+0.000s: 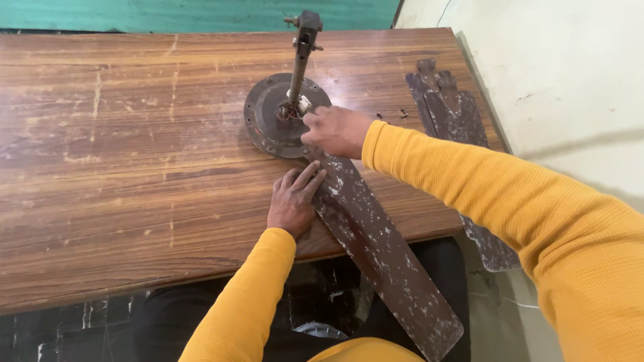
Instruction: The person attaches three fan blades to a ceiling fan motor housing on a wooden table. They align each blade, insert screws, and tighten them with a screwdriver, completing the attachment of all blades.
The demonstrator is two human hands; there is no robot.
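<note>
On the wooden bench (100,134) lies a round fan motor housing (272,121) w/ its down-rod (300,57) sticking up. A worn brown fan blade (382,255) runs from the housing's near edge past the bench edge, its free end hanging over the floor. The left hand (293,200) lies flat, fingers together, pressing on the blade near its root, gripping nothing. The right hand (335,129) is curled shut at the blade-to-housing joint; whether it pinches a screw or small tool can't be told, as the fingers hide it. More blades (448,110) lie stacked at the bench's right edge, w/ tiny screws (391,115) just beside them. Judging by this, the step is work at the blade joint: best keep the left palm firm so the overhanging blade can't tip, and keep the holes lined up.
</note>
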